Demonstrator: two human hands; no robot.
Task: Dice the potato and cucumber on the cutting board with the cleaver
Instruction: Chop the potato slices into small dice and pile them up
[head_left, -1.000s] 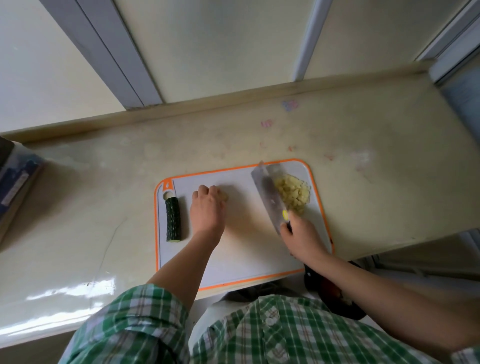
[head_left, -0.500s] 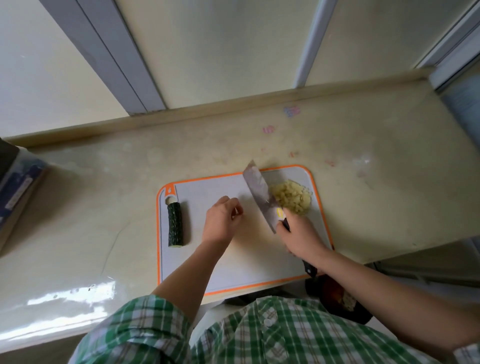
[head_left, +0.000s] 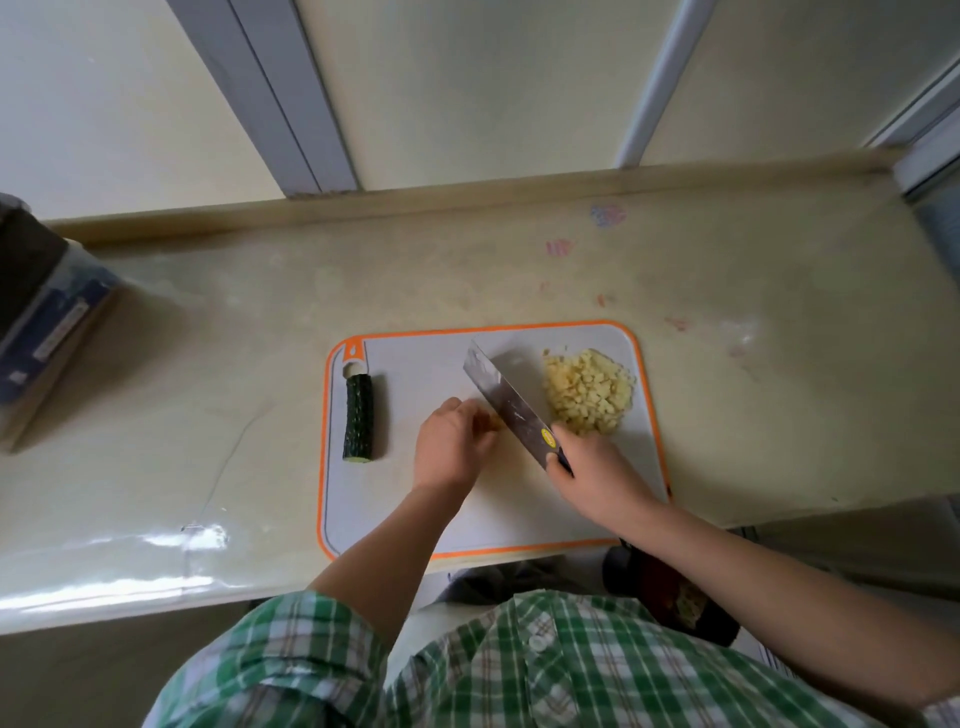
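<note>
A white cutting board (head_left: 519, 519) with an orange rim is seen at the centre of the frame, laid flat on a pale counter (head_left: 727, 415). A short piece of cucumber (head_left: 358, 418) is laid uncut along the board's left side, just below the orange handle hole at the board's upper left corner. A heap of diced potato (head_left: 589, 392) is gathered in the board's upper right corner.

The cleaver (head_left: 504, 400) is held by the right hand (head_left: 597, 473), whose fingers are wrapped tightly round the dark handle. The blade is angled from that hand toward the upper left, with its edge down on the board, just left of the potato heap. A yellow sticker (head_left: 548, 436) is seen on the blade near the handle.

The left hand (head_left: 452, 447) is placed on the middle of the board, right beside the blade. Its fingers (head_left: 467, 415) are curled, with the tips turned toward the blade. Something pale is glimpsed at the tips, but whether it is pinched cannot be told.

A dark blue box (head_left: 41, 322) is seen at the left edge of the frame. A green checked shirt (head_left: 519, 665) fills the bottom of the frame.
</note>
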